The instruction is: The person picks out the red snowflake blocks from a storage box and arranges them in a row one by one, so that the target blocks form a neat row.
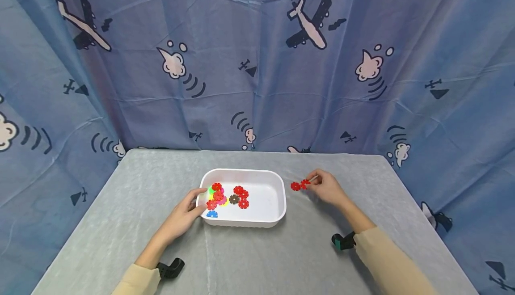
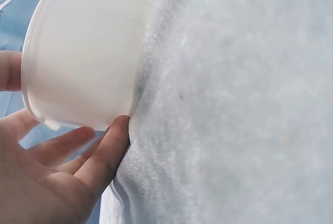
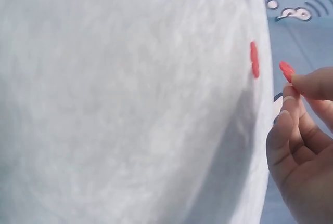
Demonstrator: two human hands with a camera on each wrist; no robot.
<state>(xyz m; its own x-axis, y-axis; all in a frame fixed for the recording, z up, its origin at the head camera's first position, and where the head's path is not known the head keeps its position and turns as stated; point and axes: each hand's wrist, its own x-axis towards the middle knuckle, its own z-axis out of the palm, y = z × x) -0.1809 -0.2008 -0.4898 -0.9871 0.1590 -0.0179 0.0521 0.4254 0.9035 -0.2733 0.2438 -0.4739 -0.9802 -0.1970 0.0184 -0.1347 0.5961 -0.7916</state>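
Observation:
My left hand [image 1: 183,212] grips the left end of a white plastic tray [image 1: 257,220]. In the left wrist view, one finger lies over the rim and others press the outer wall [image 2: 88,52]. My right hand [image 1: 327,188], right of the tray, pinches a red notched plastic disc [image 1: 305,184] between thumb and fingers, above the cloth. Another red disc [image 1: 295,186] lies on the cloth just left of it; the right wrist view shows it edge-on. Inside the tray are several red discs [image 1: 243,204], a dark grey one [image 1: 234,199], a blue one [image 1: 212,214] and a mixed pile at the left.
A light grey cloth [image 1: 249,263] covers the table. Behind it hangs a blue curtain [image 1: 225,120] printed with airplanes and clouds. Black wrist mounts [image 1: 170,268] sit below both hands, over the cloth.

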